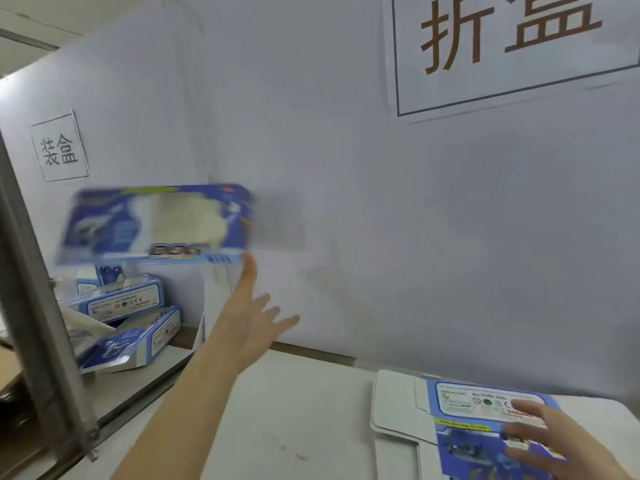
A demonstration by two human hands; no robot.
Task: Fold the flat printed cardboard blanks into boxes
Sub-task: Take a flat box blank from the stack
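Grey partition wall [346, 168], matte, plain. 
Large paper sign [512, 50], upper right: brown characters 折盒 in a thin dark frame. 
White table [294, 410], smooth, lightly scuffed. 
Folded box [156, 225], blue print with clear window, blurred, in the air at left above the heap; long axis roughly level, window face toward camera. 
Flat blank [460, 420] on table, lower right; white flaps leftward, blue printed panel, CE mark legible, other print too small to read. 
Heap of finished boxes [128, 320], left shelf, tilted. 
Left hand [249, 327], fingers spread, released, one fingertip at box's lower corner. 
Right hand [550, 441], fingers splayed flat on blank, gripping nothing. 
Small sign [59, 148]: 装盒.
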